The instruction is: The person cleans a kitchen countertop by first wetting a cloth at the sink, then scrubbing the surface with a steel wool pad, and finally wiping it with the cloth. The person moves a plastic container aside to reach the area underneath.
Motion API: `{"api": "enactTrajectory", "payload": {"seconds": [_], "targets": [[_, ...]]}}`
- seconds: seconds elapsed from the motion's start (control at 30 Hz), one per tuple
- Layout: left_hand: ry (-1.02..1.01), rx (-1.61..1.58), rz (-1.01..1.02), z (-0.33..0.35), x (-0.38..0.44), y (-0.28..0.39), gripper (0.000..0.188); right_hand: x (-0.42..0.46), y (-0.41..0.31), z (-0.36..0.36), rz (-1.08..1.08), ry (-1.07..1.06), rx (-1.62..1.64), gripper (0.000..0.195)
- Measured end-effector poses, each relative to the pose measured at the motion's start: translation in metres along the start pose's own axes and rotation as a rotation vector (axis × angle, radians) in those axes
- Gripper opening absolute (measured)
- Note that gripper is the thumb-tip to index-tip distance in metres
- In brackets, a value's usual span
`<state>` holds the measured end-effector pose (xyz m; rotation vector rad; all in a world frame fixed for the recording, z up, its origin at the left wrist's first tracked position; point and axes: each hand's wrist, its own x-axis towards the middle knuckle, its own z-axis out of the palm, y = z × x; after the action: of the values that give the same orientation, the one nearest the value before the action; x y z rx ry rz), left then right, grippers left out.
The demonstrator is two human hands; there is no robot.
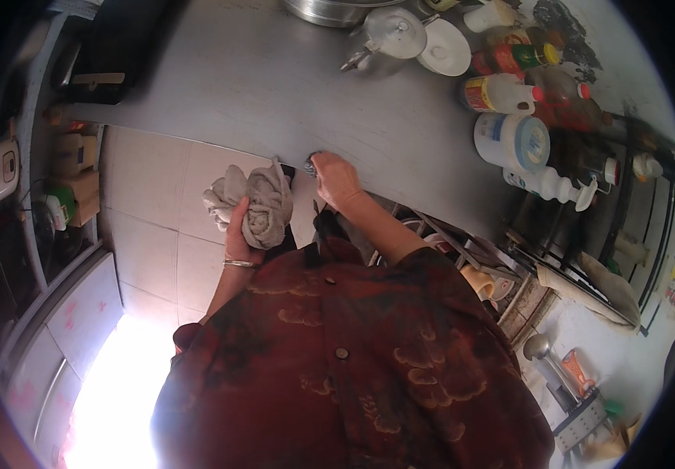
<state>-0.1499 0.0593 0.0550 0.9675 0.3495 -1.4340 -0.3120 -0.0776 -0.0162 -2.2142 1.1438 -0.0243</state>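
Observation:
A bunched, greyish terry cloth (pixel 264 202) is gripped in my left hand (pixel 239 228), which wears a bracelet at the wrist. The cloth hangs over the tiled floor, just off the counter's front edge. My right hand (pixel 336 179) closes around a dark scouring pad (pixel 312 165), most of it hidden by the fingers. That pad is at the near edge of the grey metal countertop (pixel 290 94), and whether it presses on the surface I cannot tell.
A metal kettle (pixel 396 32), a white lid (pixel 446 50) and a steel basin (pixel 337 12) stand toward the back. Several bottles and a white tub (pixel 510 140) line the right side. Shelves with boxes (pixel 76 176) rise at left. A utensil holder (pixel 583 419) hangs lower right.

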Motion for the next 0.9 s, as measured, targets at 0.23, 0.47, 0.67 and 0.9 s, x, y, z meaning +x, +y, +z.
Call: {"api": "enactTrajectory", "payload": {"seconds": [0.23,0.47,0.67,0.9], "targets": [[0.080,-0.052,0.076,-0.017,-0.002,0.009,0.047,-0.053,0.050,-0.017,0.048,0.095,-0.055,0.032],[0.011,0.014,0.000,-0.024,0.005,0.006,0.050,0.022,-0.007,-0.005,0.000,0.056,-0.015,0.023],[0.071,0.007,0.027,-0.022,-0.002,0.012,0.048,-0.017,0.023,-0.006,-0.014,0.116,-0.011,0.024],[0.089,0.027,0.016,-0.006,-0.011,0.013,0.047,-0.068,0.045,-0.009,0.062,0.187,-0.006,0.022]]}}
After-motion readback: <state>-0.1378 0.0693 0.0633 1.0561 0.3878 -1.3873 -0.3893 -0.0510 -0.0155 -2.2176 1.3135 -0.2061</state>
